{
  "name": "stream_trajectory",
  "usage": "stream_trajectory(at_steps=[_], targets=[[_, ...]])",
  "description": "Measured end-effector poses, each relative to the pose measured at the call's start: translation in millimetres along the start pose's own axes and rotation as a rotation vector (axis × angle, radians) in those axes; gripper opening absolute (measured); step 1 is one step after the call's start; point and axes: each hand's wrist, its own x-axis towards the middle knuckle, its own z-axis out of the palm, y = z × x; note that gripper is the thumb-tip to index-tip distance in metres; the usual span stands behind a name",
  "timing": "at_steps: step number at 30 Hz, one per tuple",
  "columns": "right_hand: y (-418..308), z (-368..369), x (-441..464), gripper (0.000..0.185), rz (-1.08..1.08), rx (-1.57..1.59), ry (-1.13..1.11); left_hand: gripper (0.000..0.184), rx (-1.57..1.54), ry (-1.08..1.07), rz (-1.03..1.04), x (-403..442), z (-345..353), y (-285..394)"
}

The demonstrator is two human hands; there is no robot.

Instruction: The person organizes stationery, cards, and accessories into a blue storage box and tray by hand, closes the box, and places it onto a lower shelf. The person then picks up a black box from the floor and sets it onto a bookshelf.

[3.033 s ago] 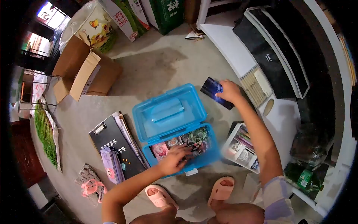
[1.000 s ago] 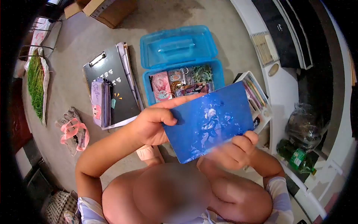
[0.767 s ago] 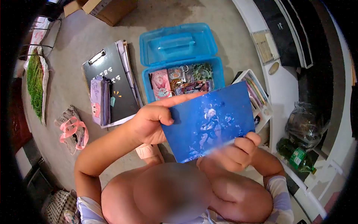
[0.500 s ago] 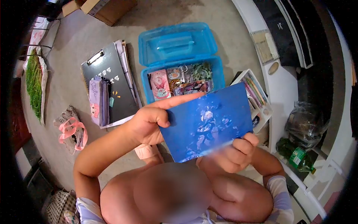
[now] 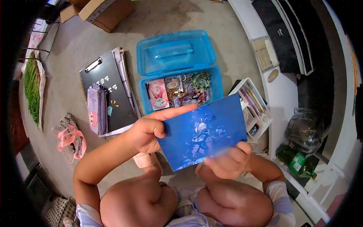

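Note:
A blue illustrated card (image 5: 206,130) is held up over my knees, tilted, with its printed side in view. My left hand (image 5: 149,130) grips its left edge, thumb in front and the forefinger along the top. At the lower right edge, my right hand (image 5: 231,160) has its fingers closed on the card. Behind the card stands an open blue plastic box (image 5: 142,90), its lid (image 5: 176,53) folded back. Inside lie a pink picture card (image 5: 157,94), small packets and a green leafy item (image 5: 200,80).
On the left are a black clipboard (image 5: 117,83), a purple pencil case (image 5: 97,109) and a bag with a pink ribbon (image 5: 72,140). A white tray of pens (image 5: 252,100) is at right, near a green bottle (image 5: 297,160). A cardboard box (image 5: 109,17) stands at the top.
Since three seconds ago, the card has come from the right side to above my knees, and my left hand has left the box and taken hold of it. Lately the view has shifted slightly.

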Motion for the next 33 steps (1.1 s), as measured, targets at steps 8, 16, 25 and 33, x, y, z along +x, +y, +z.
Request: stream_trajectory(at_steps=[8,16,25,33], targets=[[-10.1,20.1,-18.4,0.016,0.123,0.003,0.168,0.084,-0.008,0.0,0.022,1.8,-3.7,4.4],[4.5,4.5,-2.2,0.024,0.146,0.132,-0.127,0.075,0.086,-0.103,0.068,4.0,-9.9,2.4],[-28.7,36.7,-12.9,0.016,1.56,1.464,0.29,0.06,0.997,0.344,0.455,18.1,-38.2,-7.4],[-33.9,38.8,-24.2,0.016,1.406,1.593,0.176,0.012,1.117,0.416,0.372,13.6,-25.5,11.0]])
